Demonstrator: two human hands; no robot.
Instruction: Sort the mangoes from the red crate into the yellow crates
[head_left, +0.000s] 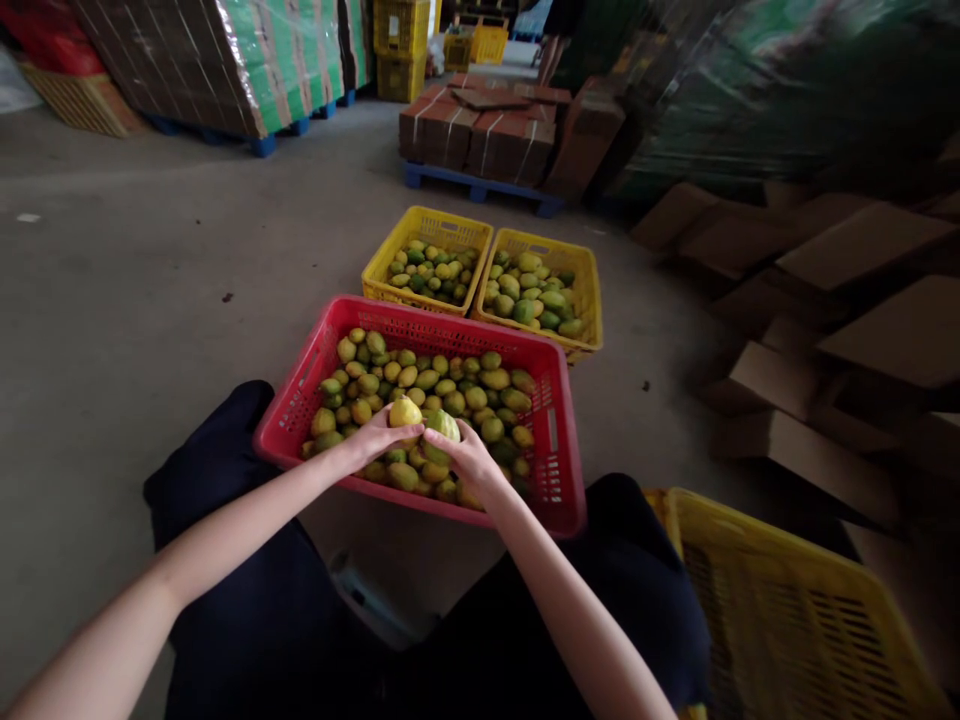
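Observation:
My left hand (381, 436) is closed around a yellow lemon (405, 410). In my right hand (472, 458) is a greener lemon (444, 426), gripped between thumb and fingers. Both hands are close together, thumbs nearly meeting, over a red plastic crate (566, 430). Many yellow and green lemons (446, 387) fill the bottom of that crate, which stands between my knees. My fingers are partly hidden behind the held fruit.
Behind the red crate stand a left yellow crate (373, 277) and a right yellow crate (592, 290), both holding similar fruit. Another yellow crate (787, 540) is by my right knee. Flattened cardboard (817, 440) lies to the right; a blue pallet (480, 188) bears cartons farther back.

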